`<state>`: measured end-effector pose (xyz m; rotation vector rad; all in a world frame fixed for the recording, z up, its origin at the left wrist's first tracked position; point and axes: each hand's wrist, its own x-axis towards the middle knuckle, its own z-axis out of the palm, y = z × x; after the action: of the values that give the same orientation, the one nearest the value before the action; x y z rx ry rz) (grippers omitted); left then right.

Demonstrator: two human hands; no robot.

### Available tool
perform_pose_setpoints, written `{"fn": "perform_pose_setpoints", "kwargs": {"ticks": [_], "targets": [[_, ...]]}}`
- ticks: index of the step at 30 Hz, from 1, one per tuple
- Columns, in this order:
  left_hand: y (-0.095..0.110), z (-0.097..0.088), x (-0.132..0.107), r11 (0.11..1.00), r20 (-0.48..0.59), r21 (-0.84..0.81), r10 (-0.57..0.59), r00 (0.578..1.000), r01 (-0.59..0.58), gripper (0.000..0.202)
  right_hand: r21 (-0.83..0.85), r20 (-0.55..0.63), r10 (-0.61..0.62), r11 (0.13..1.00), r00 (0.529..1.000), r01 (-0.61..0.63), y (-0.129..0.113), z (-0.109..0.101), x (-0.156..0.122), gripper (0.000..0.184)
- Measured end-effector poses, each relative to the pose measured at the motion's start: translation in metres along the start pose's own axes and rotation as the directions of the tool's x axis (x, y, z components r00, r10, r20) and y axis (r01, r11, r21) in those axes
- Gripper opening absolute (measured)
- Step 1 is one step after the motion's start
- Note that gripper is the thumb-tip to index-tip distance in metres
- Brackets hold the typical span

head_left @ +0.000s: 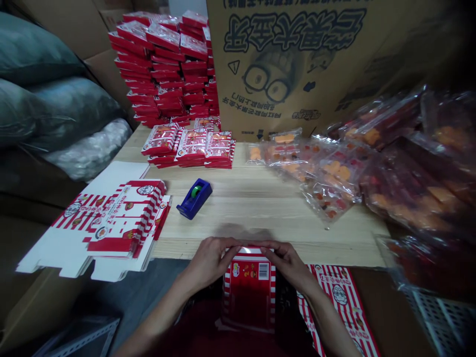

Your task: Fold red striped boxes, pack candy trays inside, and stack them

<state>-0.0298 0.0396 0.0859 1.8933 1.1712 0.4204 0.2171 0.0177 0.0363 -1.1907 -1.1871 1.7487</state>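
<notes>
Red striped carton [249,287] between both hands, left hand [208,263] and right hand [288,265] gripping its top edge, tape dispenser [194,198] beyond

The box [249,287] between the left hand [208,263] and right hand [290,265] is printed card with a glossy sheen along its top edge. Beyond the hands, the tabletop [260,208] is pale matt wood with visible grain. Ahead and left of them, the tape dispenser [194,198] is smooth blue plastic. The flat blanks [111,223] to the left are printed card. The bags [327,183] to the right are clear, crinkled, shiny film. Far ahead, the big carton [297,64] is matt brown cardboard.
</notes>
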Motion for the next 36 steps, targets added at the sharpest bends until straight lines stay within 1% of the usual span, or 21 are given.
{"fn": "perform_pose_setpoints", "kwargs": {"ticks": [3,5,8,11,13,15,20,22,25,28,30,32,36], "targets": [[-0.001,-0.006,-0.007,0.996,0.043,-0.070,0.050,0.998,-0.047,0.037,0.046,0.021,0.056,0.997,0.998,-0.057,-0.006,-0.002,-0.003,0.044],[-0.005,-0.005,-0.012,0.988,0.023,-0.145,0.059,0.998,-0.055,0.041,0.056,0.034,0.070,0.996,0.997,-0.072,-0.006,-0.004,-0.003,0.043],[-0.012,0.003,-0.016,0.949,-0.052,-0.314,0.005,0.999,-0.021,0.040,0.023,0.017,0.058,0.998,0.998,-0.058,-0.002,-0.008,-0.002,0.042],[-0.017,0.013,-0.015,0.903,-0.067,-0.428,-0.080,0.995,0.044,0.036,-0.009,0.002,0.052,0.999,0.999,-0.052,0.003,-0.008,0.000,0.043],[-0.018,0.017,-0.014,0.893,-0.070,-0.443,-0.128,0.989,0.084,0.035,-0.022,0.007,0.044,0.999,0.999,-0.044,0.005,-0.007,0.000,0.043],[-0.019,0.018,-0.012,0.894,-0.085,-0.436,-0.150,0.985,0.099,0.033,-0.034,0.015,0.025,0.999,1.000,-0.024,0.005,-0.006,0.000,0.042],[-0.020,0.013,-0.013,0.915,-0.103,-0.402,-0.092,0.990,0.043,0.030,-0.132,0.035,-0.082,0.987,0.996,0.086,0.008,-0.006,-0.006,0.038],[-0.020,0.011,-0.014,0.914,-0.094,-0.404,-0.077,0.993,0.033,0.030,-0.159,0.060,-0.099,0.981,0.993,0.107,0.008,-0.008,-0.009,0.040],[-0.021,0.011,-0.016,0.892,-0.055,-0.448,-0.098,0.994,0.063,0.031,-0.149,0.094,-0.083,0.984,0.992,0.096,0.007,-0.010,-0.012,0.041],[-0.023,0.014,-0.015,0.840,-0.017,-0.525,-0.170,0.985,0.136,0.035,-0.131,0.107,-0.059,0.989,0.992,0.073,0.004,-0.008,-0.012,0.042],[-0.024,0.016,-0.012,0.823,-0.005,-0.542,-0.202,0.979,0.167,0.037,-0.123,0.109,-0.054,0.990,0.993,0.067,0.002,-0.006,-0.010,0.042],[-0.024,0.017,-0.009,0.838,-0.006,-0.517,-0.208,0.978,0.175,0.038,-0.113,0.107,-0.049,0.992,0.993,0.061,-0.001,-0.007,-0.009,0.041],[-0.018,0.015,-0.002,0.886,0.013,-0.435,-0.174,0.985,0.162,0.035,-0.112,0.128,-0.013,0.993,0.992,0.027,-0.014,-0.015,-0.007,0.039]]}}
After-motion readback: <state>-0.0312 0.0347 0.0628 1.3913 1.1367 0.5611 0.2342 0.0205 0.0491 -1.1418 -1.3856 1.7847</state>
